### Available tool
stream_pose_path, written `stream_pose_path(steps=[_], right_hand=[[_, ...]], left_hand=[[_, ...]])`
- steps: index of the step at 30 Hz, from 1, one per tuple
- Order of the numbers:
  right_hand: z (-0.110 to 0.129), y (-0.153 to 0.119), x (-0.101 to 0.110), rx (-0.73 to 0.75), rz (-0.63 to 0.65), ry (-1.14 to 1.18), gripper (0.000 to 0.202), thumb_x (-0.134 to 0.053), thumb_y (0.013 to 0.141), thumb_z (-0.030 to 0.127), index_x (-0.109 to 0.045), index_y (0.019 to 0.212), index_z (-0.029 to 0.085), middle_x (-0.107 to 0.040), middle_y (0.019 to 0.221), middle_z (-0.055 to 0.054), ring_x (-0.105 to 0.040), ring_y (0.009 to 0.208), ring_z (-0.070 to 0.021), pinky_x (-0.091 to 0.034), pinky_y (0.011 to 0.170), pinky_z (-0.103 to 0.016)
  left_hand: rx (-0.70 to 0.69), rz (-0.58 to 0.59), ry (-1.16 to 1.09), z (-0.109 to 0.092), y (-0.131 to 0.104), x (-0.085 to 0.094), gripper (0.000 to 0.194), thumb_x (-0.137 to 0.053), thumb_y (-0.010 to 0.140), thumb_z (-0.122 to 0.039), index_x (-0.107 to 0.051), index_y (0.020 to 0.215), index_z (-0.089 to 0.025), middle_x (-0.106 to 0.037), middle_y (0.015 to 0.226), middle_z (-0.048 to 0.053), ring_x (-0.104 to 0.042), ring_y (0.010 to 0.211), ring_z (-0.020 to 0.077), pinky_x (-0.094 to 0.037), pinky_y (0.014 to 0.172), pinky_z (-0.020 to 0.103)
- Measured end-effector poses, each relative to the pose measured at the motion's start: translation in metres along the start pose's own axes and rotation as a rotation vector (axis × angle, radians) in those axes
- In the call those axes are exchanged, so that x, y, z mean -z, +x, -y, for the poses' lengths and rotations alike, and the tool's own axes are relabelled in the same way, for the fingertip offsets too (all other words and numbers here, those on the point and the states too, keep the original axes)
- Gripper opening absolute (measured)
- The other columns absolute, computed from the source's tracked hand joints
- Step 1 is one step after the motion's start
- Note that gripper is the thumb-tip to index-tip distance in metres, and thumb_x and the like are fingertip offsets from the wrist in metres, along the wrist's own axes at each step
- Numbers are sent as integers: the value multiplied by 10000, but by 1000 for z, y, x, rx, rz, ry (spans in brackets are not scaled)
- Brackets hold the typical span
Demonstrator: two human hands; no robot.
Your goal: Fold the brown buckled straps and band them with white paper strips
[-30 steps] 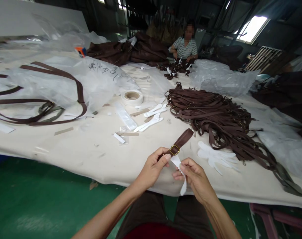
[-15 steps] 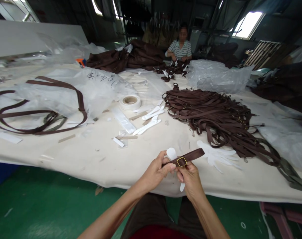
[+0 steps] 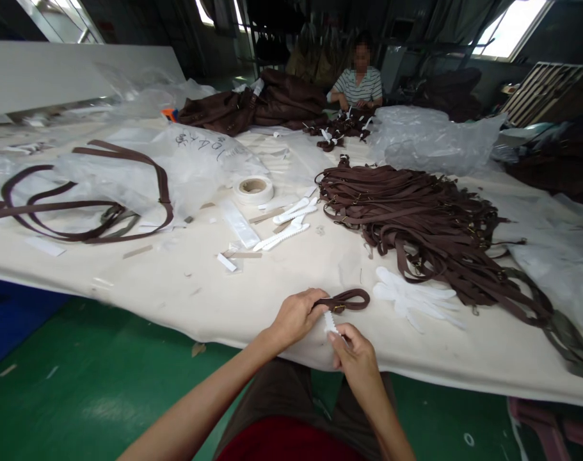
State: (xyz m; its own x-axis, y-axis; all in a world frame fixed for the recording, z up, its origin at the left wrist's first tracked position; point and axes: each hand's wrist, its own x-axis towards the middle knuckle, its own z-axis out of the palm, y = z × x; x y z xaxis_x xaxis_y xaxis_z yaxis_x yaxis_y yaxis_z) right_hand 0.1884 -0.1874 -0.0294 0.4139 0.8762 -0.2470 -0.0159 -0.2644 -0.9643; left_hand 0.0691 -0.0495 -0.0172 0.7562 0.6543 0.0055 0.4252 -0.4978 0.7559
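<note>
Pinching a folded dark-brown fabric strap with a small brass-coloured buckle, my left hand has its grip closed on it, the strap's rounded loop poking out toward three o'clock. My right hand, at about four o'clock from the left, has thumb and fingertips closed on the lower end of a narrow white strip with a toothed edge; the strip's upper end meets the strap beside my left thumb, and I cannot tell whether it passes through the buckle. Both pieces are above the near edge of the cream cloth-covered table. Taking my hands as the clock's centre, a white fabric glove lies near, between two and three o'clock, and a thick pile of dark-brown straps with metal fittings spreads between one and two. More white toothed strips lie at eleven, with a roll of white tape beyond them. A long loose brown strap curls well apart at ten, partly over clear plastic sheeting. A person in a striped shirt sits at twelve, across the table.
</note>
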Motion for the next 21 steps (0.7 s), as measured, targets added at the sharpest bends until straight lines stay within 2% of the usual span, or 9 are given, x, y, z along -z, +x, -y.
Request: stream_pose_path(steps=[2,4,7,9,11,15,21], right_hand=[[3,0,1,160,-56,-75,364,-629,851,501,-599,654,196,-622,843,-55,-557,660,-149,-461,589,-263],[6,4,0,239,-61,-52,354,-619,870,476,-614,656,195,-643,1031,-94,-601,815,-185,-493,677,-280],[9,11,-4,183,-9,121,290,-614,885,484,-671,834,204,-670,915,-69,-624,815,-191,-518,738,-303],[8,15,-5,142,-5,224,303,-659,849,500,-666,919,205,-667,831,-42,-635,791,-189,-527,757,-312],[8,18,-7,108,-43,258,319,-699,808,503,-644,892,200,-668,780,-33,-640,744,-182,-533,719,-306],[11,24,-11,3,-157,226,297,-714,766,471,-590,791,202,-620,605,3,-590,543,-147,-516,546,-275],[17,31,-13,-47,-173,164,221,-677,737,389,-571,762,197,-626,602,16,-586,478,-127,-501,461,-237]], left_hand=[[3,-30,-14,0,0,-3,247,-479,949,-326,-672,1084,-252,-726,1071,34,-663,990,204,-480,899,293],[11,-53,-18,0,-1,-4,248,-483,938,-306,-672,1087,-248,-727,1106,36,-667,1012,206,-474,914,293],[50,-37,-12,0,-1,-3,234,-500,919,-310,-645,1089,-243,-736,1036,29,-684,944,207,-480,856,290],[79,-36,-13,0,-1,-1,223,-518,899,-318,-607,1092,-249,-731,954,9,-687,873,207,-480,798,286],[89,-47,-24,-1,-1,0,204,-523,882,-313,-571,1072,-257,-715,917,-3,-682,839,207,-475,765,282],[96,-64,-55,-3,-2,0,166,-506,876,-294,-510,1041,-267,-700,880,-15,-672,803,203,-460,737,282],[86,-79,-46,-5,-3,0,112,-489,876,-277,-491,987,-263,-671,819,-38,-656,742,182,-454,701,264]])
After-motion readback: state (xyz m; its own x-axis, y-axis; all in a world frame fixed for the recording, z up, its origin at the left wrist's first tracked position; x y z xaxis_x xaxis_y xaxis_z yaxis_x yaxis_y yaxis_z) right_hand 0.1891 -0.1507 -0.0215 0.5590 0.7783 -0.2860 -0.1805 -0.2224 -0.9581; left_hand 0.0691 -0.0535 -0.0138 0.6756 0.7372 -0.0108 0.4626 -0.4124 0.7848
